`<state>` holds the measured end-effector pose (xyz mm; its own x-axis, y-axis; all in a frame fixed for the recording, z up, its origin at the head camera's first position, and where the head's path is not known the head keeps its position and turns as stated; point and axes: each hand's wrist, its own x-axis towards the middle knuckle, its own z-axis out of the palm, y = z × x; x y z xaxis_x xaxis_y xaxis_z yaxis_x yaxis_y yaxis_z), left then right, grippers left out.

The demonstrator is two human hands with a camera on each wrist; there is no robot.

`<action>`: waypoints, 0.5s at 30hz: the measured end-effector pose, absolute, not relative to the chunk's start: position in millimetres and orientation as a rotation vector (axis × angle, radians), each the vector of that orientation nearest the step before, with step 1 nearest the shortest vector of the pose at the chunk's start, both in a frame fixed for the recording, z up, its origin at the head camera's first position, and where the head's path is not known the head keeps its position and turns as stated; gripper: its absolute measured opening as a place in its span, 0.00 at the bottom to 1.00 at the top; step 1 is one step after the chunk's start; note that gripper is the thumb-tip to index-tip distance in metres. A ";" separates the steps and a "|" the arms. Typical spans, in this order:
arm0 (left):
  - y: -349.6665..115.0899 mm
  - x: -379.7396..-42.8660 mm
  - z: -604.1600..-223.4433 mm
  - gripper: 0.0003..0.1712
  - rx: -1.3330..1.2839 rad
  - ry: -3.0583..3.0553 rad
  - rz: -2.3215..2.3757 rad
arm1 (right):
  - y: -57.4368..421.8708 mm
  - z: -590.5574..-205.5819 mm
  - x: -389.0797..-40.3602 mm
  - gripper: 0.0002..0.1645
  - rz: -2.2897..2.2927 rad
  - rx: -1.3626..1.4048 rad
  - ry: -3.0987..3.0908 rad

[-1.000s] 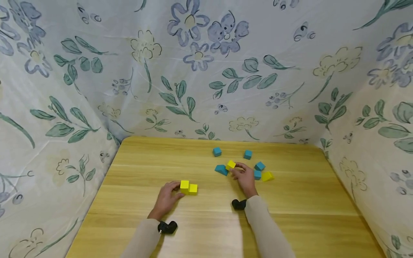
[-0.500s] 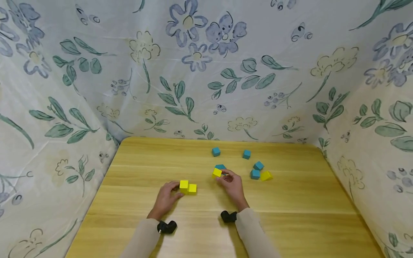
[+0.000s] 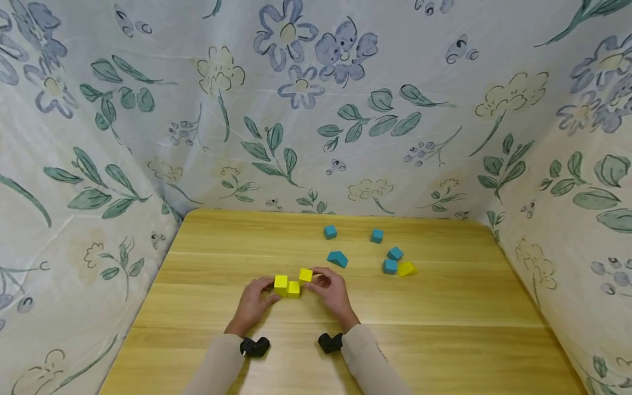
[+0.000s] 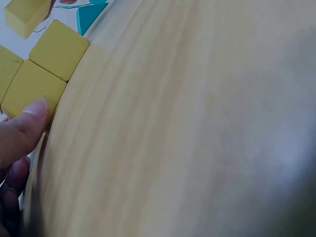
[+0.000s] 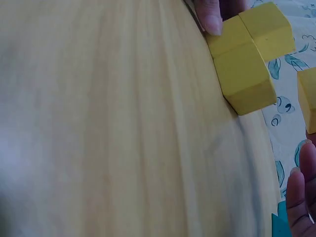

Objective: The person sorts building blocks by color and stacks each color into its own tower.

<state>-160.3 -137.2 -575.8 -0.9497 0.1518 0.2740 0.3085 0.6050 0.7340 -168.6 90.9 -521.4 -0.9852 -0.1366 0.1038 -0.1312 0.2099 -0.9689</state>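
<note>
On the table, two yellow cubes stand side by side, with another yellow cube [image 3: 281,282] stacked on the left one. My left hand [image 3: 252,305] holds this group from the left, its thumb [image 4: 30,121] pressing the lower left cube [image 4: 35,89]. The lower right cube [image 3: 293,289] sits against it. My right hand [image 3: 336,296] pinches a separate yellow cube [image 3: 305,275] between thumb and fingers, raised just right of and above the lower right cube. In the right wrist view that held cube [image 5: 308,98] is cut off by the frame edge, with fingertips below it.
Behind the hands lie a blue wedge-like block [image 3: 338,259] and two blue cubes near the far edge. To the right, two more blue cubes [image 3: 390,266] lie beside a yellow triangular block [image 3: 407,269]. Flowered cloth [image 3: 276,137] hangs around the wooden table [image 3: 444,351].
My right hand has carried its yellow cube leftward and nearer, from beside the blue wedge-like block to the yellow group. The left hand keeps its place on the cubes.
</note>
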 end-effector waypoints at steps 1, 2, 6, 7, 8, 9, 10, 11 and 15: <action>-137.2 -160.3 -575.5 0.24 -0.379 -2.649 -1.269 | 89.2 -526.7 -170.1 0.20 -1.958 -0.276 2.432; -137.1 -160.4 -575.2 0.24 -0.374 -2.650 -1.280 | 87.6 -531.9 -171.6 0.20 -1.957 -0.279 2.427; -136.6 -160.4 -573.9 0.24 -0.365 -2.656 -1.296 | 82.0 -545.2 -174.5 0.20 -1.931 -0.293 2.431; -136.6 -160.2 -573.7 0.24 -0.365 -2.655 -1.300 | 80.7 -546.0 -174.3 0.20 -1.921 -0.302 2.437; -136.6 -160.3 -573.5 0.24 -0.366 -2.654 -1.302 | 79.5 -546.8 -174.1 0.20 -1.909 -0.313 2.447; -136.5 -160.1 -573.2 0.24 -0.367 -2.652 -1.304 | 78.6 -547.4 -173.7 0.20 -1.900 -0.321 2.453; -136.5 -160.2 -573.1 0.24 -0.369 -2.650 -1.303 | 77.8 -547.9 -173.6 0.20 -1.893 -0.321 2.454; -136.6 -160.3 -573.2 0.24 -0.371 -2.649 -1.301 | 77.1 -548.4 -173.6 0.20 -1.880 -0.325 2.461; -136.6 -160.7 -573.8 0.24 -0.371 -2.655 -1.293 | 74.8 -549.1 -173.7 0.20 -1.854 -0.336 2.470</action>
